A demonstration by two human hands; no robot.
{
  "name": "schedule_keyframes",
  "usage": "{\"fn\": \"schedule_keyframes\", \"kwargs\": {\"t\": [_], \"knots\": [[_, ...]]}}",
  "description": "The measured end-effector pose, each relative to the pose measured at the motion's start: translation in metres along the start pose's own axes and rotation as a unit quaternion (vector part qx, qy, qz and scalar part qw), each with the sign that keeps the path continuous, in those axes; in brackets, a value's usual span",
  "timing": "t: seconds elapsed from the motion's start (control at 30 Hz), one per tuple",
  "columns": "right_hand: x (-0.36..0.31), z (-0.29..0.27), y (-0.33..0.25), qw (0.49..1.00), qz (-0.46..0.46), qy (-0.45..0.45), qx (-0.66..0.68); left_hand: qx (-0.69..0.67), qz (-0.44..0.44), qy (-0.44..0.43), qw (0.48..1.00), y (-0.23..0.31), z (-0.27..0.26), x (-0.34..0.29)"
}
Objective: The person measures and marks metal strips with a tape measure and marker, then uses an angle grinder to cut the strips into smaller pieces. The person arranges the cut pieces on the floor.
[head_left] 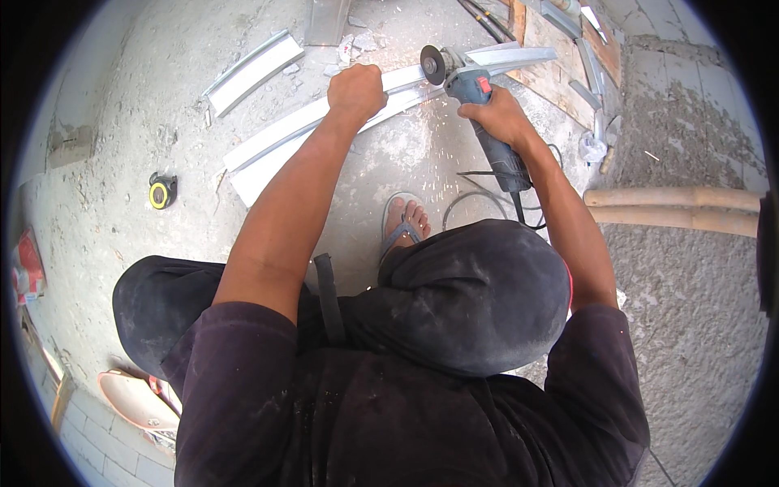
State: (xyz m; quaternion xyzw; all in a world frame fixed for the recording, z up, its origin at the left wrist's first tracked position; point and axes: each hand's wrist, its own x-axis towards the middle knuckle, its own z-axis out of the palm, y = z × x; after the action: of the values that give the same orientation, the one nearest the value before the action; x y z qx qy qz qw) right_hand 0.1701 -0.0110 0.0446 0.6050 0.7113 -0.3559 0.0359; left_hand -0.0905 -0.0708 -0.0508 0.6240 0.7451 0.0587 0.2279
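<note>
My right hand (501, 114) is closed round the body of a blue angle grinder (497, 152). Its dark cutting disc (436, 65) meets a long silver metal channel (272, 148), and sparks (430, 146) fall below the disc toward my sandalled foot (404, 221). With fingers wrapped over it, my left hand (357, 91) grips the channel to the left of the disc. The channel lies slantwise across the floor, its near end at lower left. Past the disc, a further metal length (515, 57) points right.
A short channel piece (254, 73) lies at the far left. Left of my arm is a yellow and black tape measure (162, 191). The grinder's cable (479, 195) loops near my foot. Metal offcuts (591, 69) and boards (552, 77) lie far right, with bamboo poles (673, 206) nearer.
</note>
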Motion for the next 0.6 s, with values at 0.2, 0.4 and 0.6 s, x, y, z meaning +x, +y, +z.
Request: {"fn": "schedule_keyframes", "kwargs": {"t": [0.2, 0.4, 0.6], "knots": [[-0.003, -0.001, -0.006, 1.000, 0.005, 0.002, -0.005, 0.005, -0.006, -0.007, 1.000, -0.001, -0.002, -0.001], [-0.008, -0.007, -0.015, 1.000, 0.023, 0.013, 0.017, -0.003, -0.008, -0.006, 1.000, 0.000, 0.001, 0.001], [-0.077, -0.027, 0.004, 0.981, 0.054, 0.060, 0.177, -0.091, -0.007, -0.128, 0.988, -0.026, -0.017, 0.027]]}}
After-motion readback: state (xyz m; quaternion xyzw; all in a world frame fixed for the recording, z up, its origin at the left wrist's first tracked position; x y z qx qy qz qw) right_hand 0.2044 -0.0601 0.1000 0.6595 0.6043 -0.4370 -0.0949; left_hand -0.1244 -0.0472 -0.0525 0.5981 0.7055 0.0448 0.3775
